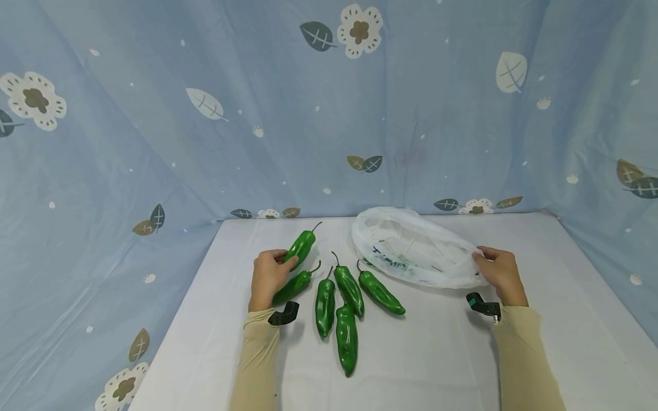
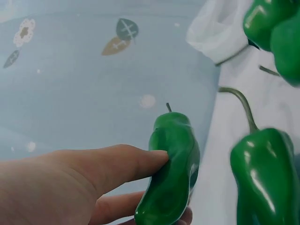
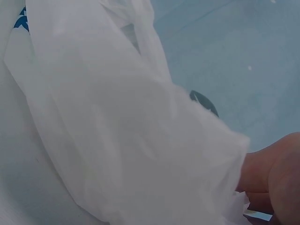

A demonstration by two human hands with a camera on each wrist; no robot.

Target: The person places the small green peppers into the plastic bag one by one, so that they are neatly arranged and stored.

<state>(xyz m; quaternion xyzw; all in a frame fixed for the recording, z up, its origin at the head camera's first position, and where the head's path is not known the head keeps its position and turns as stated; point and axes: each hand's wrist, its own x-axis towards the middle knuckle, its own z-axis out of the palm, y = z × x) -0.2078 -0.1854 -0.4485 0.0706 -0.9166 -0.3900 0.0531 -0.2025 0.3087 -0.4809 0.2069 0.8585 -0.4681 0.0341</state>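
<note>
My left hand [image 1: 270, 273] pinches a glossy green pepper [image 1: 301, 246] between thumb and fingers, its thin stem pointing up and away. In the left wrist view the thumb presses the side of this pepper [image 2: 173, 164]. Just below it another green pepper [image 1: 293, 287] lies partly behind the hand. On the right, my right hand [image 1: 501, 273] grips the edge of a thin white plastic bag [image 1: 411, 248] with blue and green print, its mouth spread wide. The right wrist view shows the bag [image 3: 126, 131] bunched at the fingers, which it partly hides.
Several more green peppers lie mid-table, among them one pepper [image 1: 346, 341] nearest the front and one pepper [image 1: 380, 293] close to the bag. A white cloth covers the table [image 1: 426, 354]. Behind it hangs a blue curtain [image 1: 308, 114] with flowers and leaves.
</note>
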